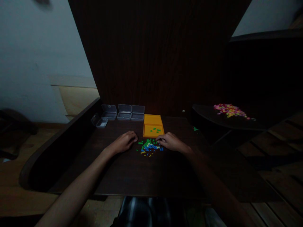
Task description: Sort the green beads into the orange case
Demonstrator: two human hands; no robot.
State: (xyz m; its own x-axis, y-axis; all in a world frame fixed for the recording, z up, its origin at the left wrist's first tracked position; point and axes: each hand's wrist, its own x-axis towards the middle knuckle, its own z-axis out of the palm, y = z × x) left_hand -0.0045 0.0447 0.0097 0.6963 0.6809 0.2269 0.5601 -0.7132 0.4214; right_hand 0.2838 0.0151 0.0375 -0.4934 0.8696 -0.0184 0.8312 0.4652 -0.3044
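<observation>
A loose pile of small toy building bricks, green, blue, white and yellow, lies on the dark wooden table. To its left my left hand rests on the tabletop with curled fingers, and nothing shows in them. My right hand is at the pile's right edge, thumb and fingertips pinched together beside the bricks; whatever they hold is too small to make out. Just behind the pile stands an opened yellow box, its lid tilted back. Several green bricks lie inside it.
Clear plastic cases with raised lids line the table's back left, and a smaller clear case sits in front. A raised board edges the left side. Pink and yellow pieces lie on a dark shelf at right; a green piece lies nearer.
</observation>
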